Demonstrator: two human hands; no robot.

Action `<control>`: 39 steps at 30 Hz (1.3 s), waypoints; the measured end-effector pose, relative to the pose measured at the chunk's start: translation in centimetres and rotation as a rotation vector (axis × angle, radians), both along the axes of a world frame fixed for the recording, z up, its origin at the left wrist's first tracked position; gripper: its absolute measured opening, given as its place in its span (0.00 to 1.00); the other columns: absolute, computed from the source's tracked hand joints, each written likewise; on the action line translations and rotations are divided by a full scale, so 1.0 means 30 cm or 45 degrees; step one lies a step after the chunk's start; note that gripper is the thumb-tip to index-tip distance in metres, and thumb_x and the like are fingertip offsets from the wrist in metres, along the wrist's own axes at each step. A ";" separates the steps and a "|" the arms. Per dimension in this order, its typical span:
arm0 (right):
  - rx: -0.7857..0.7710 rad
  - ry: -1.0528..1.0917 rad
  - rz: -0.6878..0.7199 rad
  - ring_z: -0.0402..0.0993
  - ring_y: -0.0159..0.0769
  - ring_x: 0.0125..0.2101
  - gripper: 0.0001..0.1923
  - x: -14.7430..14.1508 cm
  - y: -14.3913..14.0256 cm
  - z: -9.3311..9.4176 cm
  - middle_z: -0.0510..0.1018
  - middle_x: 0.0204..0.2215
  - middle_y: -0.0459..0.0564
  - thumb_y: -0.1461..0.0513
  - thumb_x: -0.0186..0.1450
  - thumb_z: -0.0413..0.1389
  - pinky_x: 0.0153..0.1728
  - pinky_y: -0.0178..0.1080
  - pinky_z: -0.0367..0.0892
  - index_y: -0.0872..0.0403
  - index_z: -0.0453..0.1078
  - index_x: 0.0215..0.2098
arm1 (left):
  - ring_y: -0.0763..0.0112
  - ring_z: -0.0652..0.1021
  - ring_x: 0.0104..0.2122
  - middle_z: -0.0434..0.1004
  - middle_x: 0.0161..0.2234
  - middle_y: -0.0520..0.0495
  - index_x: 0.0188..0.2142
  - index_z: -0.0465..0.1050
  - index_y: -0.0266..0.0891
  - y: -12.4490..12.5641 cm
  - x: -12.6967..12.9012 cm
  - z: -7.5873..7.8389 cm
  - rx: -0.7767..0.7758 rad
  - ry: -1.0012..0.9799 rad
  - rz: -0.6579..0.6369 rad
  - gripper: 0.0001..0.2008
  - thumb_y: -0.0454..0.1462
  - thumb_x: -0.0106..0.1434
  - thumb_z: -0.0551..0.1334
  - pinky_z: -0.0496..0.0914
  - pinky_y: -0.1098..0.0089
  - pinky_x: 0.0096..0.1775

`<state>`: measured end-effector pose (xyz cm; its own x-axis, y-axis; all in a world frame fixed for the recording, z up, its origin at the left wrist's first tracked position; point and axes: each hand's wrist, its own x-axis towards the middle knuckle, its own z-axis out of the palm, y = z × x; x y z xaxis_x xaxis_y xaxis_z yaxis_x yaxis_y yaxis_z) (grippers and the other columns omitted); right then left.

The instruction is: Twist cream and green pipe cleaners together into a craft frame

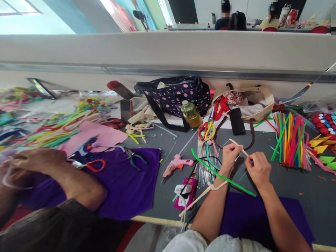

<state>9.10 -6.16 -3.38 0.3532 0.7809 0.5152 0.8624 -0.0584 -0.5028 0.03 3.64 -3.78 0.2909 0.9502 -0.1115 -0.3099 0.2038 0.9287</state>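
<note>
The person's left hand (229,154) and right hand (258,168) are raised just above the grey surface (301,189), close together. Both are closed in a pinch on a cream pipe cleaner (237,144), the left gripping it near its upper end, the right gripping its lower part with thumb and forefinger. A length of the same cream colour trails down beside the left forearm toward the surface edge; whether it is one continuous piece cannot be determined.

Handling: the pipe cleaner appears very light, thin and fuzzy, with a core that likely bends easily and holds its shape. Grip it between fingertips close to the point to be bent; a long free end will probably flop.

A green pipe cleaner (223,175) lies under the hands. A pink glue gun (177,164) rests to the left, and a bundle of coloured pipe cleaners (288,140) to the right. A co-worker's arm (78,185) rests on purple cloth (126,182).
</note>
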 end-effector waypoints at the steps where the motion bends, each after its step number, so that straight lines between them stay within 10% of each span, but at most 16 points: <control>1: -0.010 0.096 -0.016 0.66 0.37 0.31 0.10 0.002 0.002 -0.002 0.71 0.24 0.48 0.61 0.64 0.52 0.32 0.37 0.58 0.51 0.67 0.24 | 0.81 0.57 0.20 0.57 0.15 0.56 0.14 0.62 0.35 0.001 0.000 -0.002 -0.002 0.000 0.001 0.21 0.45 0.45 0.70 0.53 0.74 0.24; 10: -0.533 2.074 0.451 0.68 0.29 0.20 0.25 0.036 0.013 -0.027 0.72 0.19 0.45 0.43 0.59 0.57 0.25 0.36 0.70 0.57 0.73 0.26 | 0.83 0.55 0.19 0.56 0.15 0.57 0.14 0.63 0.35 0.018 -0.010 -0.019 -0.036 -0.056 0.039 0.20 0.45 0.47 0.70 0.51 0.74 0.23; 18: -0.530 2.667 0.597 0.67 0.26 0.22 0.14 0.020 0.029 -0.042 0.70 0.21 0.42 0.51 0.58 0.62 0.25 0.31 0.69 0.55 0.73 0.30 | 0.82 0.56 0.19 0.57 0.15 0.56 0.15 0.64 0.35 0.010 -0.013 -0.004 -0.040 -0.050 -0.005 0.20 0.45 0.46 0.70 0.52 0.74 0.23; 32: -0.204 2.083 0.227 0.69 0.27 0.25 0.13 0.003 0.026 -0.007 0.77 0.26 0.46 0.57 0.51 0.67 0.27 0.31 0.69 0.53 0.77 0.33 | 0.82 0.57 0.20 0.58 0.16 0.56 0.15 0.63 0.35 0.022 -0.021 -0.012 -0.010 -0.095 0.058 0.20 0.44 0.48 0.70 0.53 0.74 0.24; 39: 0.043 1.292 0.076 0.70 0.35 0.28 0.08 -0.023 0.011 -0.014 0.77 0.27 0.47 0.55 0.57 0.61 0.31 0.38 0.67 0.51 0.76 0.30 | 0.82 0.56 0.19 0.57 0.16 0.56 0.15 0.63 0.35 0.019 -0.012 -0.017 -0.028 -0.074 0.046 0.21 0.45 0.46 0.70 0.53 0.74 0.24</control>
<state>8.40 -5.83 -3.79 0.5966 0.8024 0.0160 0.0290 -0.0016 -0.9996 -0.34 4.22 -4.30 0.2629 0.9578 -0.1165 -0.3707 0.2118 0.9043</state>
